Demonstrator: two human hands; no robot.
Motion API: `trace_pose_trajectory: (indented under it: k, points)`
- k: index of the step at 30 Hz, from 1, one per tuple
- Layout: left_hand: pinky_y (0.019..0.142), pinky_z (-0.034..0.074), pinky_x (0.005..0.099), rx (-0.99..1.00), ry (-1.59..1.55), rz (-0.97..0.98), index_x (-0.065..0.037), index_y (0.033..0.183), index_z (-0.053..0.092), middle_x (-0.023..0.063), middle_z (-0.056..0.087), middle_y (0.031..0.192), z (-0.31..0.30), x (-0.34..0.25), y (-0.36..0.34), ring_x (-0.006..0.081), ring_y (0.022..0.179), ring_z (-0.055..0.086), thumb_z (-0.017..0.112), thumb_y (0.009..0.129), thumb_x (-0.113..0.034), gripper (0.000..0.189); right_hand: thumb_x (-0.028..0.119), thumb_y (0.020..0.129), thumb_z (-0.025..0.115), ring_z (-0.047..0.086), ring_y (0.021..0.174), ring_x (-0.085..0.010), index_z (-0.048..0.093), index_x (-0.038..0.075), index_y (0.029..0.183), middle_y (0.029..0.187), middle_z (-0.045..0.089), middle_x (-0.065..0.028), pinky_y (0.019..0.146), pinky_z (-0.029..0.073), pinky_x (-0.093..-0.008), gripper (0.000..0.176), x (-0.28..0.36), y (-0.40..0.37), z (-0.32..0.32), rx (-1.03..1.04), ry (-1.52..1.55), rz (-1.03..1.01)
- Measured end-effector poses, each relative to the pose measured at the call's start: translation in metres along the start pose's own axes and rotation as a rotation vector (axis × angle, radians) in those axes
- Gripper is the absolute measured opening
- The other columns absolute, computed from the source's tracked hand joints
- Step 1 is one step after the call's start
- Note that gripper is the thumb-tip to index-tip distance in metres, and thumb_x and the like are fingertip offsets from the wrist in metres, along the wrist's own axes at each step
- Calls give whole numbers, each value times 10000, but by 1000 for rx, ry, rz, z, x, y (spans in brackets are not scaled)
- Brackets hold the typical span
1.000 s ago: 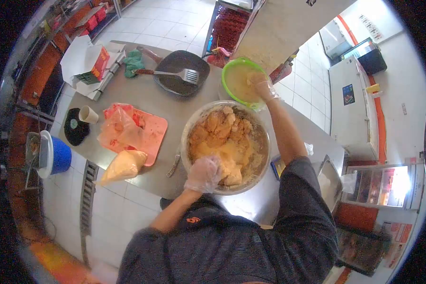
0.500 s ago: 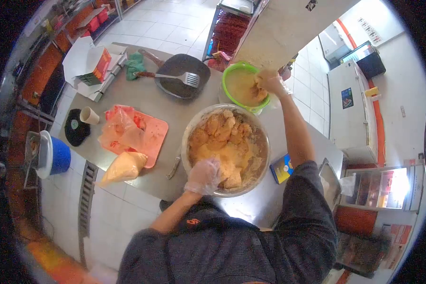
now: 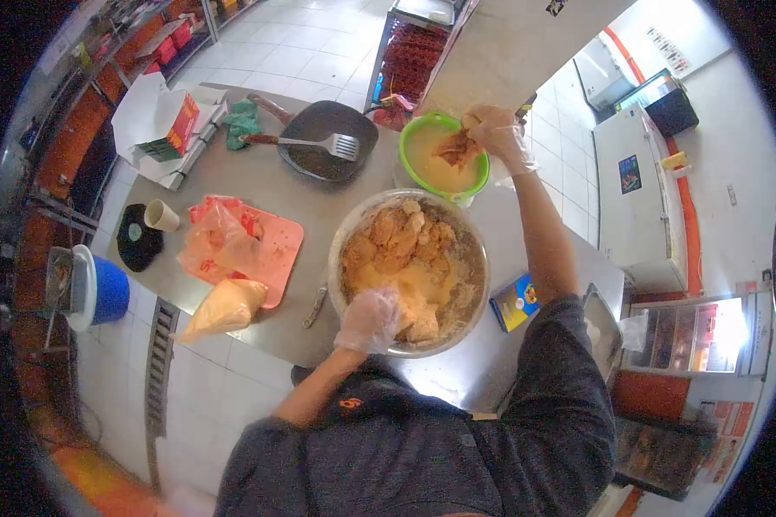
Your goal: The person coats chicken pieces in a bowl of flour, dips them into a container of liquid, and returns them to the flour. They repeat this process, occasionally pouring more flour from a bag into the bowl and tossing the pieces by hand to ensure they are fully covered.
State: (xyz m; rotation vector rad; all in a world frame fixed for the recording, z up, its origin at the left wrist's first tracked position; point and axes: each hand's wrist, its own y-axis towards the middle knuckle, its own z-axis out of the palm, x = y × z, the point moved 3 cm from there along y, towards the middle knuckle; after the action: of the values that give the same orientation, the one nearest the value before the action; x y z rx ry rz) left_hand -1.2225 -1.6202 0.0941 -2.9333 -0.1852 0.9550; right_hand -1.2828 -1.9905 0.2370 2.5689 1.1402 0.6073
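Note:
My right hand (image 3: 495, 136), in a clear plastic glove, grips a raw chicken piece (image 3: 459, 152) by its upper end. The piece hangs over a green-rimmed bowl (image 3: 409, 170) of cloudy pale liquid, its lower part right at the liquid. My left hand (image 3: 372, 319), also gloved, rests inside the near-left rim of a large metal bowl (image 3: 484, 297). Its fingertips are hidden against the pale yellow flour (image 3: 386, 277). Several coated chicken pieces (image 3: 397, 231) are heaped at the far side of this bowl.
Left of the metal bowl are a knife (image 3: 316, 308), a pink tray (image 3: 284, 250) with a plastic bag, and a bag of yellowish powder (image 3: 224, 308). Farther back lie a dark pan (image 3: 328, 168) and a slotted spatula (image 3: 343, 146). A blue-yellow box (image 3: 516, 303) sits on the right.
My right hand has risen slightly with the chicken piece, and more of the piece shows above the liquid. My left hand stays in nearly the same place at the metal bowl.

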Motion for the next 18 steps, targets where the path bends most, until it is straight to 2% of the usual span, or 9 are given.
trace_pose_trajectory:
  k: [1,3,6,10,12,13,15,18]
  points:
    - [872,516,449,-1,-1,-2,-28,1049,662,172,677,1023,0,0,-1,356,960,643,590,905,-238,265,338,873,579,672,796,-360,703,45,899,881,686,-209,752,524,-464,319,-6,-1,8,1,1,-1]
    - [714,525,479,-200,-56,124,-22,859,607,192,647,828,-5,-2,-3,379,784,646,563,893,-193,180,356,896,565,667,901,-393,712,50,947,948,694,-207,823,516,-474,344,-26,-6,34,40,76,-45]
    - [721,524,485,-215,-73,129,-22,850,605,201,650,839,4,3,-1,383,793,646,557,900,-200,192,356,910,554,664,956,-384,720,52,964,990,699,-195,851,514,-468,350,-23,-13,50,125,-21,25]
    - [732,526,485,-162,-69,73,-20,859,616,203,654,846,-6,-1,0,389,799,645,548,906,-212,210,368,906,559,669,939,-383,724,56,954,973,698,-200,848,513,-475,356,-33,-17,64,129,9,-30]
    - [750,530,478,-146,-53,90,-18,878,630,198,658,863,0,2,0,390,809,645,542,909,-219,222,248,861,655,660,886,-363,711,54,907,965,690,-183,786,535,-433,207,-36,-14,69,77,-117,-125]
    - [750,530,478,-142,-55,90,-18,878,630,198,658,863,2,2,0,390,809,645,542,909,-219,222,248,861,655,660,886,-363,711,54,907,965,690,-183,786,535,-433,207,-33,-16,66,80,-117,-122]
    - [766,533,470,-148,-8,58,-15,894,638,193,662,890,6,3,-1,388,823,648,545,906,-218,224,215,854,666,661,868,-355,715,53,926,928,695,-184,771,535,-425,183,-29,-18,54,28,72,-17]
    - [763,535,470,-207,-39,90,-17,892,636,191,661,898,6,3,-1,385,819,647,547,902,-214,216,203,866,663,664,864,-337,719,48,957,918,701,-177,759,534,-413,188,-14,-25,23,-20,239,-7]
